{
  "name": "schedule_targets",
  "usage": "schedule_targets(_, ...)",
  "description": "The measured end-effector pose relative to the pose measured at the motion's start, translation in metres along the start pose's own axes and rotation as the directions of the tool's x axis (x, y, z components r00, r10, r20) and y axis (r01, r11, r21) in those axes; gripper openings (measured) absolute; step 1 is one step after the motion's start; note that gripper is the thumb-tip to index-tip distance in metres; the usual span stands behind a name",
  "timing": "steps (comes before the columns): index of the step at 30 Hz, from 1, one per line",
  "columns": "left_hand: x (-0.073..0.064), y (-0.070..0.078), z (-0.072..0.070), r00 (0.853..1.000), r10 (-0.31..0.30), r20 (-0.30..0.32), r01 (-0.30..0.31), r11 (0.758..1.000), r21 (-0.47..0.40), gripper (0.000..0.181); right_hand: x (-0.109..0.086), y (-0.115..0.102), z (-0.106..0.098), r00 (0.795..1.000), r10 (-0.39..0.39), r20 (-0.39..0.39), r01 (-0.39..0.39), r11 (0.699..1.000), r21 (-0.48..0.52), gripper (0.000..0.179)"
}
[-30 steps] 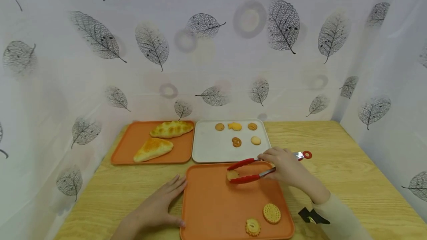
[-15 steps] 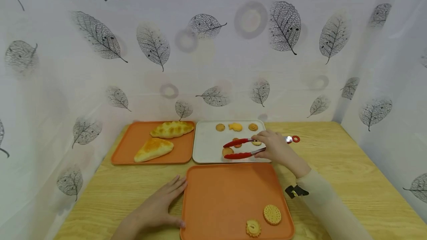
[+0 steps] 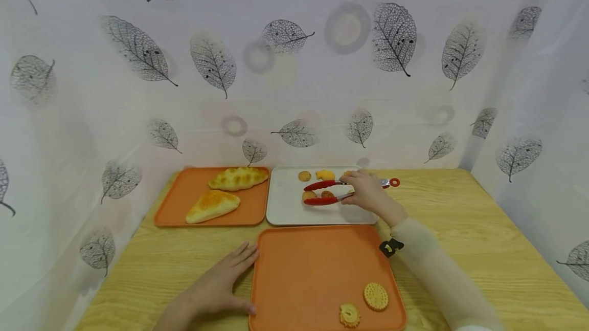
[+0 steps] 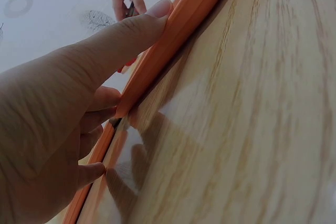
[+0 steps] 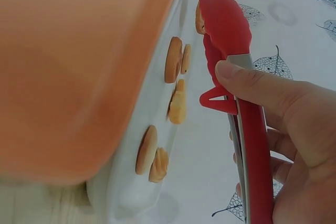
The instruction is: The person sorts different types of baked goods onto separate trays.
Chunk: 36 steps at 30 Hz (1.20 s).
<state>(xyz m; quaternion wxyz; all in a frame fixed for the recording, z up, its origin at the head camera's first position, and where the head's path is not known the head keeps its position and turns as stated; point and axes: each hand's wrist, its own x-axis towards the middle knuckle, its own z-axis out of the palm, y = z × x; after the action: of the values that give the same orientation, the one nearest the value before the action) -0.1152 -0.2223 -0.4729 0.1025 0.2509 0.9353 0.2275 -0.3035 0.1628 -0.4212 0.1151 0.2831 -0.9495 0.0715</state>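
My right hand [image 3: 368, 191] grips red-and-silver tongs [image 3: 320, 201] over the white tray [image 3: 282, 203]. Between the tong tips is a small round cookie [image 3: 309, 195]; in the right wrist view only an edge of this cookie [image 5: 199, 20] shows behind the red tip. A pretzel-shaped cookie [image 3: 327, 194], a fish-shaped cookie [image 3: 325, 174] and a round cookie [image 3: 304, 176] lie on that tray, others partly behind my hand. My left hand [image 3: 221, 282] touches the left edge of the front orange tray [image 3: 299, 269], fingers extended; its thumb [image 4: 142, 24] lies on the rim.
Two yellow biscuits, a round one [image 3: 376, 296] and a scalloped one [image 3: 349, 315], lie at the front tray's lower right. A second orange tray [image 3: 172, 208] at back left bears a long bread [image 3: 238, 178] and a triangular bread [image 3: 213, 206]. A leaf-print curtain [image 3: 294, 90] surrounds the table.
My right hand has moved the tongs and the round cookie away from me, from over the front orange tray to over the white tray. My left hand has stayed put.
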Motion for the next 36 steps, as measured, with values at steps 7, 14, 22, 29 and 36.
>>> schedule_targets(7, 0.001, -0.001, -0.001, 1.000, -0.003, 0.004, 0.003, 1.000, 0.001, 0.113, 0.012, -0.002, 0.007, 1.000, -0.008, -0.002, 0.008, 1.000, -0.012, 0.061)
schedule_targets(14, 0.001, 0.000, -0.002, 1.000, -0.003, 0.004, 0.003, 1.000, -0.002, 0.113, 0.018, -0.004, 0.011, 0.999, 0.015, 0.029, -0.016, 1.000, 0.004, 0.063)
schedule_targets(22, -0.001, 0.002, -0.001, 1.000, -0.013, -0.004, 0.013, 1.000, -0.002, 0.112, 0.016, -0.002, 0.014, 0.999, 0.030, 0.025, -0.029, 1.000, -0.003, 0.061)
schedule_targets(29, -0.002, 0.002, -0.002, 1.000, -0.011, 0.000, 0.011, 1.000, -0.007, 0.112, 0.005, -0.002, 0.006, 0.999, 0.031, -0.006, -0.031, 0.999, 0.006, 0.063)
schedule_targets(36, -0.001, 0.000, 0.000, 1.000, 0.001, 0.002, -0.001, 1.000, 0.005, 0.112, -0.020, -0.001, -0.007, 0.999, 0.033, -0.016, -0.033, 0.999, -0.002, 0.070)
